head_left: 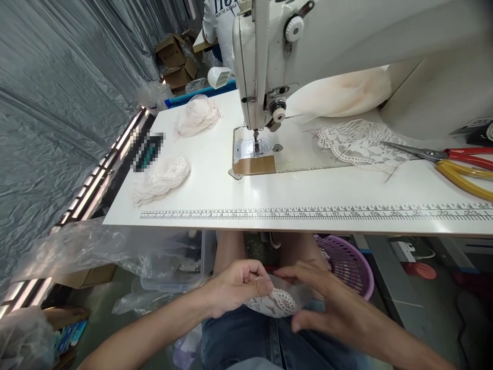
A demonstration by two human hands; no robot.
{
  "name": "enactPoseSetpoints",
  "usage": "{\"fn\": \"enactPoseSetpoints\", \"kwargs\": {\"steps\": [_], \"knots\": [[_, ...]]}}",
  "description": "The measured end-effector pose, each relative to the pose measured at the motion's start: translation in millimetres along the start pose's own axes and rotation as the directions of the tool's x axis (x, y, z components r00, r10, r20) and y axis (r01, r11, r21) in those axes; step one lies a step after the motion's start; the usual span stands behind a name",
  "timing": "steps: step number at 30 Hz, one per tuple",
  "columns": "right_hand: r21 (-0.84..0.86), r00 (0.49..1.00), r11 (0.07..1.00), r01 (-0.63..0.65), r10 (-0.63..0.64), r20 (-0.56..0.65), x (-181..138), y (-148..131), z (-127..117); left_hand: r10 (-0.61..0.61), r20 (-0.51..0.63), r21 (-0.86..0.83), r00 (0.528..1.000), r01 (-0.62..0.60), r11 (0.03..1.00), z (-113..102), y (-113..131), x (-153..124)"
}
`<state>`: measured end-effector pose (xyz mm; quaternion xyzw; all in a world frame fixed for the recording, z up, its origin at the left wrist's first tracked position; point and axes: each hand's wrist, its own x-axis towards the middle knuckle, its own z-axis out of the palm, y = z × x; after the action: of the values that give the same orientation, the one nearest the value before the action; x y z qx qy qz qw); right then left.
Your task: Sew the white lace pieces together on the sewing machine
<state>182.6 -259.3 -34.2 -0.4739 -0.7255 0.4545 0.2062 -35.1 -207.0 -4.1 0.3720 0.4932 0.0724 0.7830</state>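
Observation:
Over my lap, my left hand (246,285) is closed, thumb and fingers pinching a white lace piece (274,303) with a scalloped edge. My right hand (314,293) is just right of the lace, thumb spread away from the fingers, slightly blurred. Sheer fabric (302,294) lies between that thumb and the fingers; whether they touch it I cannot tell. Both hands are below the front edge of the white sewing table (215,180). Above it stands a sewing machine (256,67), its needle and presser foot over the metal plate.
Two lace stacks (164,177) (198,115) lie on the table's left side. At right are another lace piece (358,141) and scissors (442,156) with red and yellow handles. A purple basket (348,264) stands below the table. Someone in a white shirt (223,31) is behind the machine.

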Motion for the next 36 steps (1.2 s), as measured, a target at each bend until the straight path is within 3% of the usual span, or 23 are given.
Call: {"fn": "enactPoseSetpoints", "kwargs": {"steps": [6, 11, 14, 20, 24, 31, 36], "knots": [[0.397, 0.967, 0.904, -0.161, 0.063, 0.248, 23.0, -3.9, 2.3, 0.047, -0.085, 0.052, 0.995, -0.042, 0.998, -8.1, -7.1, -12.1], [0.532, 0.917, 0.786, -0.316, 0.11, 0.383, 24.1, -9.2, -4.3, 0.048, 0.006, 0.053, 0.999, -0.049, 0.997, -12.1, -8.0, -10.7], [0.525, 0.916, 0.784, -0.33, 0.132, 0.379, 24.6, -10.9, -5.9, 0.021, 0.048, 0.081, 0.999, -0.025, 0.996, -12.5, -6.3, -11.3], [0.53, 0.946, 0.822, -0.206, 0.029, 0.322, 27.1, -5.7, 3.7, 0.024, -0.062, 0.095, 0.998, -0.018, 0.995, -11.9, -7.0, -14.9], [0.554, 0.95, 0.802, -0.224, 0.054, 0.306, 31.9, -7.8, 10.0, 0.015, -0.1, 0.114, 0.995, -0.003, 0.993, -17.7, -8.8, -19.2], [0.6, 0.923, 0.747, -0.285, 0.045, 0.382, 32.3, -10.1, 9.1, 0.159, 0.095, 0.277, 0.983, -0.179, 0.944, -24.5, -3.4, -22.6], [0.57, 0.931, 0.772, -0.283, 0.078, 0.357, 29.7, -5.4, 7.5, 0.218, 0.093, 0.452, 0.971, -0.236, 0.86, -23.5, 1.1, -20.7]]}}
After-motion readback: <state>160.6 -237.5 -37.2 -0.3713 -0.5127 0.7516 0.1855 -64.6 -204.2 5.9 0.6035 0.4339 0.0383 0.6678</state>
